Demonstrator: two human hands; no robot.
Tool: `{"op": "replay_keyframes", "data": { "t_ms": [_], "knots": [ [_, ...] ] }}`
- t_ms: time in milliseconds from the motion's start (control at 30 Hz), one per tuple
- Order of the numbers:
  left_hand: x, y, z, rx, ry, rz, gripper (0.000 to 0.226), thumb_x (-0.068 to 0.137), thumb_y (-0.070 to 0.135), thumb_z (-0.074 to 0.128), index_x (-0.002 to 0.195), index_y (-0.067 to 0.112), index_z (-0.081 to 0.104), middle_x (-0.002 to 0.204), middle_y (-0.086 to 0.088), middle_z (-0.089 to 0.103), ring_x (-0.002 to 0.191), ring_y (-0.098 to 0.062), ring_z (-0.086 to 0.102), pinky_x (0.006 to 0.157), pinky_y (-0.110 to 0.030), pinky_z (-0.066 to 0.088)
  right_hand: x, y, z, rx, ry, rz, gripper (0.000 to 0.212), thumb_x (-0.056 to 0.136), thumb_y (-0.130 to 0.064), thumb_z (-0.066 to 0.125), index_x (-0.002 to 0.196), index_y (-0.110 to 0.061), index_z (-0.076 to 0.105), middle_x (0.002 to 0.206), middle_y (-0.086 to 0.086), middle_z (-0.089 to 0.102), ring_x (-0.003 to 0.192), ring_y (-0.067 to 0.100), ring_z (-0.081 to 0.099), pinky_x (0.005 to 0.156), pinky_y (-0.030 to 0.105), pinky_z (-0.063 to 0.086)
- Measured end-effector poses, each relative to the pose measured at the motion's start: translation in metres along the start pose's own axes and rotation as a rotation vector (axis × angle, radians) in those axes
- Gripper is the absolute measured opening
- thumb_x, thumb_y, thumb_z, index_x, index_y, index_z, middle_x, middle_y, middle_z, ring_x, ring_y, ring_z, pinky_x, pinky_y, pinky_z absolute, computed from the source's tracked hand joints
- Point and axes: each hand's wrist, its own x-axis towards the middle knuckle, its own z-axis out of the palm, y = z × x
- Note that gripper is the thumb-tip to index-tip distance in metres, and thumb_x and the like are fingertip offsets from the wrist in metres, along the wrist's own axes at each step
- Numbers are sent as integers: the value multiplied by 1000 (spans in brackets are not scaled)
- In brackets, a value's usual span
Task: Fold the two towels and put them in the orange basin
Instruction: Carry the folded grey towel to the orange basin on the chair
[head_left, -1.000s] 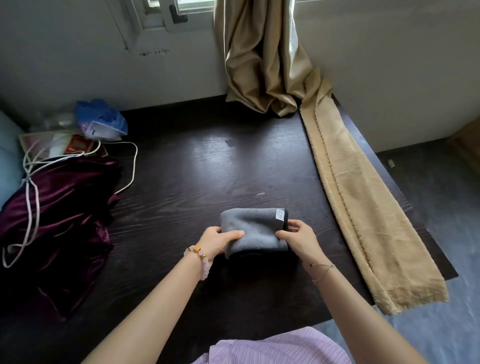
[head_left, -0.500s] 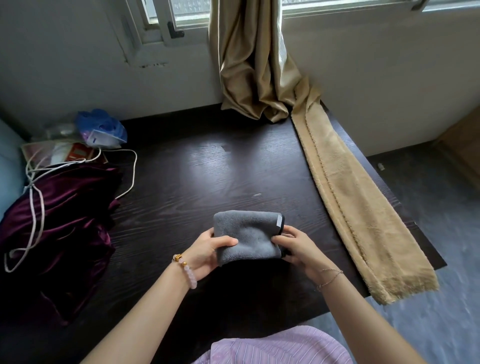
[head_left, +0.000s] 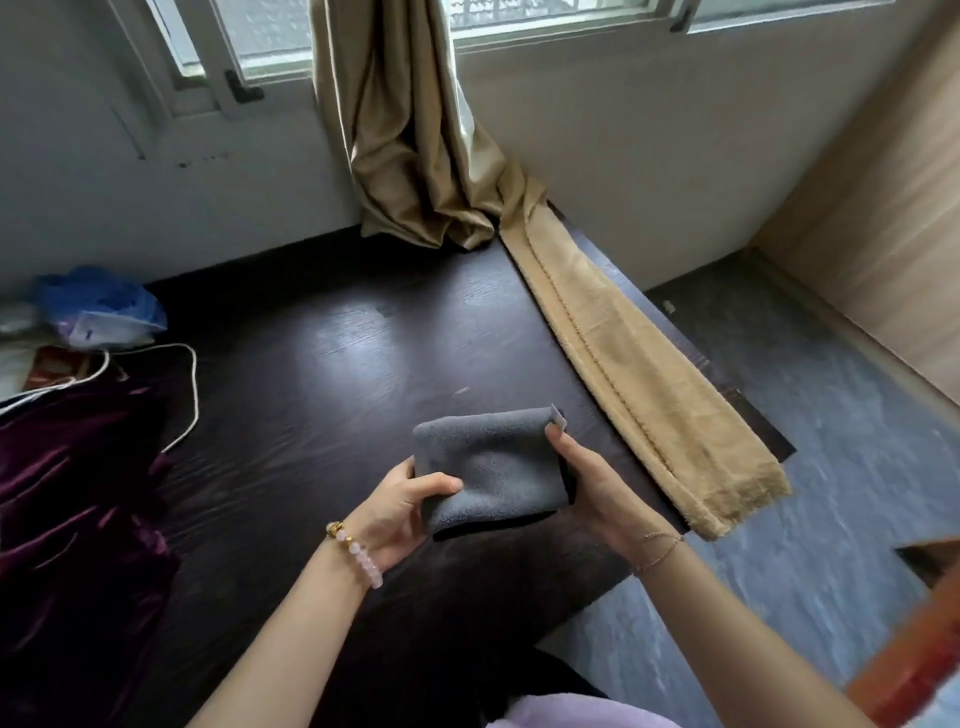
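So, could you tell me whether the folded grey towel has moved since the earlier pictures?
Yes. The grey towel, held by the left hand and right hand, has lifted off the dark table and shifted right, toward the beige blanket.

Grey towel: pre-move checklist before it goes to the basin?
1. Grey towel folded compact: ok.
2. Left hand gripping its left edge: ok.
3. Right hand gripping its right edge: ok.
4. Towel lifted off the dark table: cannot tell.
5. Orange basin located: cannot tell, only an orange edge at lower right.
6. Second towel folded: not ok, beige towel lies in a long strip along the table's right edge.
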Motion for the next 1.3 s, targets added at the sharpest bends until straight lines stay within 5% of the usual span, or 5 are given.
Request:
{"op": "replay_keyframes", "data": {
  "t_ms": [300,467,700,1000,1300],
  "knots": [
    [20,-7,51,205,-152,-107,58,64,-1,67,120,-2,50,102,-16,68,91,-27,67,71,-33,56,-42,9,-24,189,442,-251,28,89,-41,57,88,-16,70,85,0,74,80,12,70,71,22,53],
    [31,-19,100,267,-171,-167,59,71,29,76,122,8,55,115,-14,66,104,-28,64,80,-37,55,-71,12,-55,186,689,-357,41,89,-40,59,85,0,68,79,1,65,70,13,60,61,19,49],
    [47,-67,212,471,87,-86,36,88,45,55,93,10,63,85,-5,66,72,-14,62,57,-24,45,-115,28,-128,243,891,-357,58,82,-55,62,80,3,63,77,7,61,76,20,58,70,35,49],
    [69,-150,330,642,2,41,43,81,53,61,87,10,67,82,1,67,78,-12,61,68,-23,47,-190,41,-256,253,1051,-353,47,86,-52,58,58,-15,45,68,5,49,71,18,49,67,31,39],
    [89,-197,425,774,-61,136,44,87,47,55,78,5,65,72,-1,59,69,-11,53,63,-24,42,-234,41,-349,300,1115,-364,58,62,-69,63,75,-13,57,74,7,51,72,17,51,70,32,42]
  ]
}}
